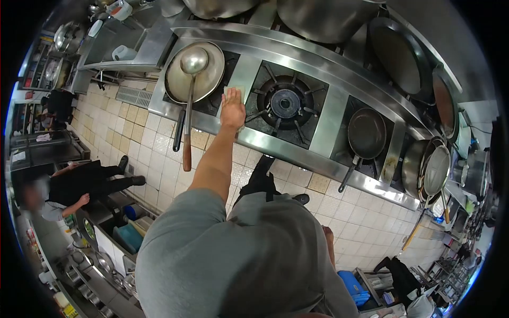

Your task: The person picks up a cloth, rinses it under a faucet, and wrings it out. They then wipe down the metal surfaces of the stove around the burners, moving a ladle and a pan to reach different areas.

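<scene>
My left hand point(232, 110) reaches forward to the steel strip between two burners. Its fingers press down on a pale yellowish cloth point(239, 94), which shows past the fingertips and along the right side of the hand. To the left, a wide pan point(177, 79) rests on a burner with a ladle point(194, 61) lying in it, its wooden handle jutting over the stove's front edge. Just right of the hand is a bare gas burner point(284, 103). My right hand point(328, 233) hangs low beside my body, mostly hidden by my shirt, so its fingers cannot be made out.
A small frying pan point(367, 133) sits on the right burner, its handle over the front edge. Big pots point(328, 18) and dark pans point(400, 55) stand behind. Stacked pans point(436, 169) are at the far right. A person point(87, 183) stands on the left, another point(403, 281) at lower right.
</scene>
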Tool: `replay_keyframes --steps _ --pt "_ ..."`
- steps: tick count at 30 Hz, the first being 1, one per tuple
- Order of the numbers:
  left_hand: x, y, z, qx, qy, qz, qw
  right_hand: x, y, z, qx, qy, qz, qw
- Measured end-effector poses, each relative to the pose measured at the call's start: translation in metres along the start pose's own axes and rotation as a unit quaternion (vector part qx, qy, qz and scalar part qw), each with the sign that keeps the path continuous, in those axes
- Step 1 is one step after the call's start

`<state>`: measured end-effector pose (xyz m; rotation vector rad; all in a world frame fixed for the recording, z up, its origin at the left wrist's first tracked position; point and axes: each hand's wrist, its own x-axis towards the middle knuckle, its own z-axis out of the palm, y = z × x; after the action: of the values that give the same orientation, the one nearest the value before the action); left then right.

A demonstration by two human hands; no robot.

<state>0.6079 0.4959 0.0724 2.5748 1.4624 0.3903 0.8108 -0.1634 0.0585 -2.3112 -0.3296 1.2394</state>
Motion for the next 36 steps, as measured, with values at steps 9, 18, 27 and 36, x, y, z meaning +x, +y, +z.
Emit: replay_keyframes --steps 9,18,27,36 --pt "0.039 0.010 -0.033 0.005 -0.044 0.017 0.999 0.039 -0.016 0.009 0.047 -0.009 0.030 0.998" --pt "0.030 0.059 -0.036 -0.134 -0.012 -0.206 0.969 0.036 -0.020 -0.005 0.030 -0.011 0.086 0.996" --pt "0.129 0.053 -0.003 -0.031 -0.092 -0.108 0.989 0.008 -0.058 0.007 0.063 -0.007 0.153 0.986" --pt "0.237 0.059 0.020 -0.025 -0.165 0.045 0.985 -0.007 -0.056 0.010 0.093 0.022 0.177 0.980"
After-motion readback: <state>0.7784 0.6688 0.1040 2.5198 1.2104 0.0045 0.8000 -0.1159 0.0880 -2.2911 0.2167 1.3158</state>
